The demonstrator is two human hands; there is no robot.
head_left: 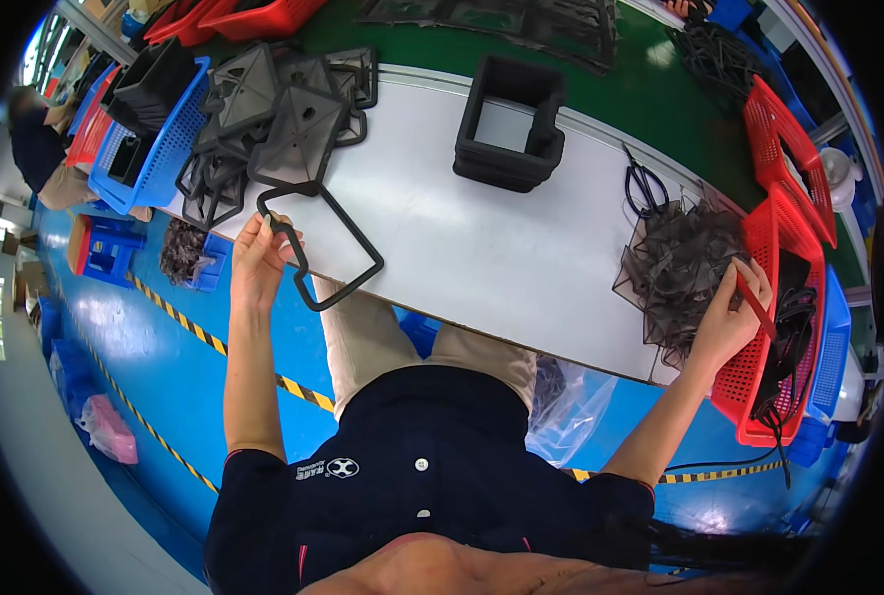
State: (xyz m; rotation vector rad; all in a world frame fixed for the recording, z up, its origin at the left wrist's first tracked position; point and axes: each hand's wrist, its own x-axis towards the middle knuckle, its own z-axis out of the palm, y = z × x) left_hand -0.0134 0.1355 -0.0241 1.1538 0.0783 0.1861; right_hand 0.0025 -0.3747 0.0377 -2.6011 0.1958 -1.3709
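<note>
My left hand pinches one corner of a thin black frame with a notched side, held at the table's front edge. No film shows across its opening. Beyond that hand lies a heap of similar frames with dark sheer film across them. In my closed right hand is a slim red stick-like tool; its working end cannot be made out. This hand is at the edge of a pile of crumpled dark film scraps.
A neat stack of black frames stands mid-table. Black-handled scissors lie beside the scraps. Red baskets line the right edge, one holding black cords. A blue basket with black parts stands at left. Another person is at far left.
</note>
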